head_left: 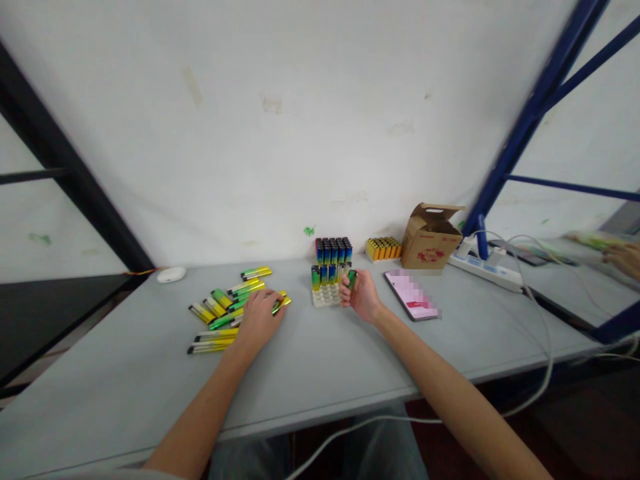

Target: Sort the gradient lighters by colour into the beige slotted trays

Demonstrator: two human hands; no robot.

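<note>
Right hand (361,295) is gripping a green lighter (352,280) just beside a cream holder tray (326,295) carrying upright lighters (324,275). Left hand (259,321) is resting on loose yellow-green lighters (225,312) on the bench (125,373), grip unclear. No lighter labels are legible; red print on the cardboard box (430,239) is unreadable too.

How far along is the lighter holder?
Partway. Done: upright lighters fill the back row of the cream holder. In hand: the right hand grips a green lighter, and the left hand rests on the loose yellow-green lighters. Left: the holder's front holes are empty, and those loose lighters lie flat on the table.
</note>
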